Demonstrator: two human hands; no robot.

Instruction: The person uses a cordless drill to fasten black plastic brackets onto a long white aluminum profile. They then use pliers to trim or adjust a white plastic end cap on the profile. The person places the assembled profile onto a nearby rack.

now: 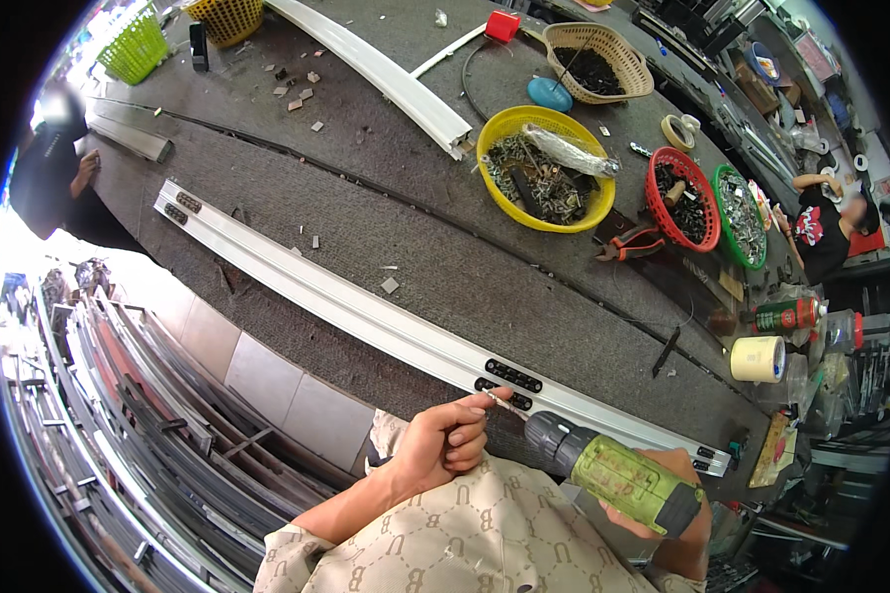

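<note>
My right hand (674,461) is wrapped around a green and black cordless drill (618,476), which points left. Its slim bit (513,407) reaches toward a black slotted fitting (520,401) on a long white metal profile (346,314). By the bit's tip is my left hand (447,440), index finger stretched toward it and the other fingers curled in. Whatever those fingers may hold is hidden. A second black fitting (513,376) lies alongside the first, and a further pair (181,208) sits at the profile's far left end.
Across the dark bench stand a yellow basket of screws (487,178), a red basket (653,188), a green basket (719,198) and a beige basket (643,84). Pliers (631,243) lie nearby. Metal lengths (158,415) fill a rack at left. Another person (49,178) stands far left.
</note>
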